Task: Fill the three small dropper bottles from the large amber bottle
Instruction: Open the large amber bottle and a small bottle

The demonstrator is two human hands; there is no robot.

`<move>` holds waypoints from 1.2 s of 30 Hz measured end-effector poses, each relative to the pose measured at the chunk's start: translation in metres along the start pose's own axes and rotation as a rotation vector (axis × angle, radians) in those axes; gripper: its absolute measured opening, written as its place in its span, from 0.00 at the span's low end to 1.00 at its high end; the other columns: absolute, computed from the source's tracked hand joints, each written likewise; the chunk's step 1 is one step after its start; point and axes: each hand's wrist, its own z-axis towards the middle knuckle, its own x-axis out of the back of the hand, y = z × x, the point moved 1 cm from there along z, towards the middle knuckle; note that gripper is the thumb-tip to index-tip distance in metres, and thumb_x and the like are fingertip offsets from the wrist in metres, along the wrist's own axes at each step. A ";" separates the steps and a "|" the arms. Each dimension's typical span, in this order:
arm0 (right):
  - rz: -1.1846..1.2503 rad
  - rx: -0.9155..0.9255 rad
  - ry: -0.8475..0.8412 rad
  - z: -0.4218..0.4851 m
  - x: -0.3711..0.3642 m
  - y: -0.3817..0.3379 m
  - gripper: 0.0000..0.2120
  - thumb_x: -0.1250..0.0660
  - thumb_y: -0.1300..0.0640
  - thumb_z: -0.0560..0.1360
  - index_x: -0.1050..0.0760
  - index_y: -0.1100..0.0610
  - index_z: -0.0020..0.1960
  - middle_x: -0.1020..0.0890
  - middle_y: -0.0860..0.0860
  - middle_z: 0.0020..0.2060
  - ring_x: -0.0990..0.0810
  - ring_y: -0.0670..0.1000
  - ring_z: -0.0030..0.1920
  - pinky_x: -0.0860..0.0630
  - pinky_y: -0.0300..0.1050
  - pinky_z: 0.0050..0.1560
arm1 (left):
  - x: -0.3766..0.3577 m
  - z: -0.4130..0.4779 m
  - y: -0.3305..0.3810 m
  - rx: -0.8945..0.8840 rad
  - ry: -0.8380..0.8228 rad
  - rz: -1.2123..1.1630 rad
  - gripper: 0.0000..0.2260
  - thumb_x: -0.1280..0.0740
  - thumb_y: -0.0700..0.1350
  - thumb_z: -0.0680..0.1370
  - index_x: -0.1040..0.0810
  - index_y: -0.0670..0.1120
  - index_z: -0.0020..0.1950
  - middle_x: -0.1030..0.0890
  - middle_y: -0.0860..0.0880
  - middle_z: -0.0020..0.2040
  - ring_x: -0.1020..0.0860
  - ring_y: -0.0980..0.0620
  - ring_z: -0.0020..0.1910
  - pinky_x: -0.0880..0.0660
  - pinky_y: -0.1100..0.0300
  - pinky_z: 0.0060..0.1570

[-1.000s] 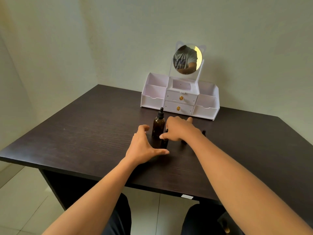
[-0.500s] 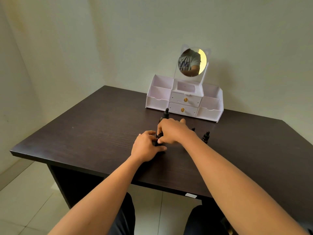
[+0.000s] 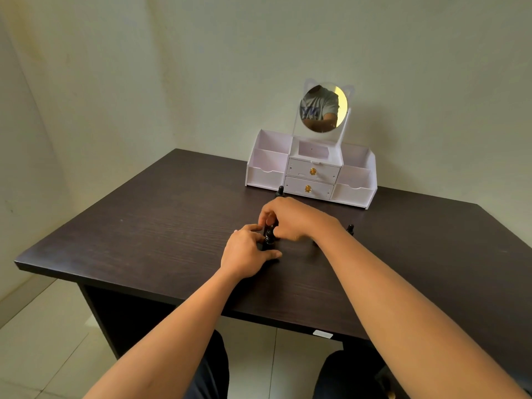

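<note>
Two hands meet at mid-frame over a small dropper bottle standing on the dark worktop. The left hand has its grip curled round the bottle's lower body. The right hand pinches the black cap from above. Just above the right hand, the large amber bottle shows only its dropper top. A second small bottle stands right of the right wrist, below a white organizer.
</note>
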 end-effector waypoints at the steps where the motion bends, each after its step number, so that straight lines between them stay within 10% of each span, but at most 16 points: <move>1: 0.020 0.015 -0.022 0.000 0.001 0.000 0.17 0.28 0.60 0.72 0.22 0.50 0.59 0.21 0.48 0.51 0.21 0.49 0.50 0.21 0.48 0.51 | 0.000 0.000 0.000 0.001 -0.001 -0.003 0.22 0.24 0.60 0.71 0.16 0.50 0.60 0.29 0.53 0.74 0.27 0.50 0.67 0.31 0.43 0.70; 5: -0.034 -0.022 0.061 0.002 -0.003 0.000 0.09 0.29 0.48 0.74 0.21 0.50 0.52 0.20 0.49 0.48 0.20 0.50 0.47 0.20 0.52 0.49 | 0.001 -0.002 0.000 -0.011 0.017 -0.026 0.23 0.23 0.59 0.71 0.17 0.49 0.62 0.27 0.53 0.72 0.25 0.50 0.65 0.31 0.43 0.69; 15: 0.087 -0.199 0.213 -0.002 0.035 0.039 0.10 0.31 0.56 0.77 0.24 0.51 0.37 0.17 0.53 0.42 0.19 0.53 0.44 0.21 0.49 0.49 | -0.002 0.002 -0.004 -0.003 0.024 0.012 0.23 0.24 0.62 0.70 0.15 0.49 0.58 0.28 0.56 0.72 0.28 0.48 0.69 0.29 0.45 0.68; 36: -0.156 -0.298 0.361 0.035 -0.006 0.066 0.07 0.30 0.57 0.75 0.24 0.46 0.44 0.19 0.44 0.44 0.23 0.50 0.49 0.39 0.58 0.60 | -0.007 0.007 -0.007 -0.012 0.048 0.023 0.23 0.25 0.63 0.70 0.15 0.49 0.58 0.28 0.55 0.72 0.28 0.49 0.69 0.30 0.44 0.69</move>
